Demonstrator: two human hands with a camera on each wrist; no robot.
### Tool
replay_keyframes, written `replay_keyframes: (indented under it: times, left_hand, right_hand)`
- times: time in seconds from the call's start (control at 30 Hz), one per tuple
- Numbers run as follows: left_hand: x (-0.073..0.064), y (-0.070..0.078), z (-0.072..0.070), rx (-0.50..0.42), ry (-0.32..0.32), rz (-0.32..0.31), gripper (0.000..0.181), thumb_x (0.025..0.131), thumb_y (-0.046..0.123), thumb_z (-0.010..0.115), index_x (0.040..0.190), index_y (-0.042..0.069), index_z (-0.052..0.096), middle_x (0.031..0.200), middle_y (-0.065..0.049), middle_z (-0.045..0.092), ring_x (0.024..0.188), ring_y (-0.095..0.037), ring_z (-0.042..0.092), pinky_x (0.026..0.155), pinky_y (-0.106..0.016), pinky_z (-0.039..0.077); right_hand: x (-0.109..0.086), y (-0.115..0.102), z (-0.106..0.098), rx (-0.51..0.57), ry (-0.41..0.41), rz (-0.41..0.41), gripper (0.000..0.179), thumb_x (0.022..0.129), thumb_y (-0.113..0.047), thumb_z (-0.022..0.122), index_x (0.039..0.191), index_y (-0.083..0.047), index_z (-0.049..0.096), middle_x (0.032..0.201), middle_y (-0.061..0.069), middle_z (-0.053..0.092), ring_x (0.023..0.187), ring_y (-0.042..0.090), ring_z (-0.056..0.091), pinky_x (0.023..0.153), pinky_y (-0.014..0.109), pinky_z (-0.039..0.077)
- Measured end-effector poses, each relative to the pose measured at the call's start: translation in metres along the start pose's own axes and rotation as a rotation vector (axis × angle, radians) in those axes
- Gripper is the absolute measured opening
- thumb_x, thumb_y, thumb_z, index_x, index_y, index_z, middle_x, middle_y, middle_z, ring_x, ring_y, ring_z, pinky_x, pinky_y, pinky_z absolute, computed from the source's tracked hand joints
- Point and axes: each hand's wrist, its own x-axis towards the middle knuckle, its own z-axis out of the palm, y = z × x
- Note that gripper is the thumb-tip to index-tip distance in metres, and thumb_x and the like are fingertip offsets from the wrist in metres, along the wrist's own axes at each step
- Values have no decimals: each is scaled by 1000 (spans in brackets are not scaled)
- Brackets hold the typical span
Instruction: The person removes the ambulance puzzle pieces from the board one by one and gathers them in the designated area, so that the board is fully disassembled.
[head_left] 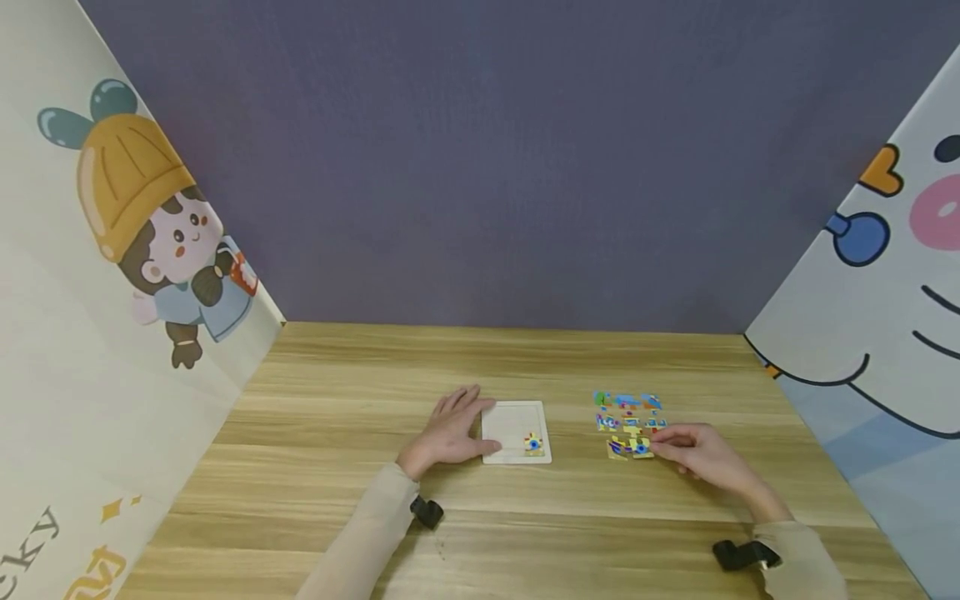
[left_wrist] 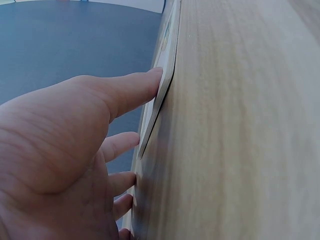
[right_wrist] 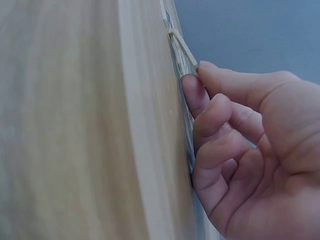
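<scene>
A square, pale wooden puzzle tray (head_left: 513,417) lies on the table with one puzzle piece (head_left: 533,443) in its near right corner. My left hand (head_left: 452,429) rests at the tray's left edge, thumb on its rim and the other fingers spread out beyond. To the right, my right hand (head_left: 705,457) pinches a yellow and blue puzzle piece (head_left: 641,448) by its edge between thumb and index finger. In the right wrist view that thin wooden piece (right_wrist: 184,49) is tilted, one side raised. Its remaining fingers are curled beneath.
Several colourful loose puzzle pieces (head_left: 628,402) lie in rough rows right of the tray. The wooden table (head_left: 360,367) ends at a dark wall (head_left: 510,167) behind. Printed panels (head_left: 187,275) stand along both sides. Each wrist wears a black device (head_left: 427,512).
</scene>
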Motion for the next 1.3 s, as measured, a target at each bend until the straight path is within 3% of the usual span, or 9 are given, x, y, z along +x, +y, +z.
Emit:
replay_keyframes:
  times: [0.3,0.6,0.77,1.03,1.3]
  left_hand:
    - [1,-2,2,1,1,1,75,98,42,72,161,12,45,177,-20,21,165,-44,13,133,-66,5]
    - [1,-1,1,11,1,-15,75,98,45,73,162,16,46,178,-18,21,165,-42,14,134,-64,6]
    - [0,0,0,12,-2,-5,75,98,44,73,161,14,46,177,-19,21,165,-44,14,133,-65,6]
    - [1,1,-1,1,1,3,76,98,44,73,161,12,46,177,-20,22,165,-44,14,133,-66,6]
    - [1,-1,2,-9,10,14,77,97,44,73,160,9,46,176,-23,21,164,-46,13,132,-67,4]
  right_hand:
    - [-1,-2,-1,-21,11,43,39,104,-29,71,127,3,71,78,1,67,58,9,53,49,24,45]
    - [3,-7,13,-32,25,-3,35,101,-25,75,124,0,74,107,11,79,60,9,57,51,25,50]
    - [2,-5,10,1,13,11,38,102,-26,73,128,2,72,105,11,79,61,9,58,49,25,48]
    - [-5,-2,-5,-37,-21,33,35,104,-24,70,125,4,71,104,10,77,59,9,54,47,24,43]
    - [-3,-3,-1,-142,26,-4,24,100,-24,75,114,-4,77,105,7,78,88,8,67,76,23,54]
